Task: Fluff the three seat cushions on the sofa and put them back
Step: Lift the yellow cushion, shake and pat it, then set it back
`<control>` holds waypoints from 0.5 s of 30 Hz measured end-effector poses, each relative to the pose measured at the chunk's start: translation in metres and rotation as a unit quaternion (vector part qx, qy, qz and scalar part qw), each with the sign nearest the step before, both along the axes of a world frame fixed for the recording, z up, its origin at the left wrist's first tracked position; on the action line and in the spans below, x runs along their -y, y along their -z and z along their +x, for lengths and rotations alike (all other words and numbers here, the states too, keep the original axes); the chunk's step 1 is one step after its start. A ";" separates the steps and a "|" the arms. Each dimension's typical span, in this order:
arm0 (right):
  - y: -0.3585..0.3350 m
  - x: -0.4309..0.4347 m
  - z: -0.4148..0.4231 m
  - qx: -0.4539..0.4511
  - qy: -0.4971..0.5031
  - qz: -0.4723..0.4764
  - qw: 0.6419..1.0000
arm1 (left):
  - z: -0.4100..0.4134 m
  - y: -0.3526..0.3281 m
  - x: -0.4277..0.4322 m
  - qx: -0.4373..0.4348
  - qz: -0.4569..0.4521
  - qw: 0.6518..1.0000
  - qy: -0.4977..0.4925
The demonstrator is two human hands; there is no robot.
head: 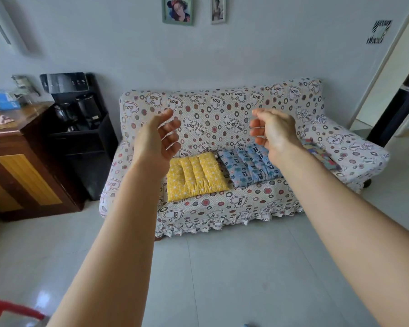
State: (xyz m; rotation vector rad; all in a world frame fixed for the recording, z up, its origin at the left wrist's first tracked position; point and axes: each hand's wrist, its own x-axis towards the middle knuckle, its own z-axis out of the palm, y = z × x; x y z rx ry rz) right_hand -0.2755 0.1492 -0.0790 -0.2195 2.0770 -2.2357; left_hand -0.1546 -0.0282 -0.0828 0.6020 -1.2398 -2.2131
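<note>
Fingers [174,123] of the left hand [159,135] are loosely curled, apart, nothing held; right hand [275,131] likewise. No cushion is gripped yet. Yellow cushion [194,177], blue cushion [248,167] and a patterned cushion [321,154], partly hidden by the right forearm, lie on the sofa [222,100] seat. A closer reach is judged needed. Cabinet [21,161] and black drinks machine [80,119] stand left of the sofa; neither is judged a hindrance.

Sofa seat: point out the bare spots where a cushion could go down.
Bare: the front strip of the sofa before the yellow cushion and blue cushion, and the right end past the patterned cushion. Crowded: yellow and blue sit close mid-seat.
</note>
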 end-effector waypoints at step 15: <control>0.070 0.022 -0.207 0.091 -0.098 0.070 0.989 | -0.199 0.073 0.014 0.078 0.084 0.993 -0.028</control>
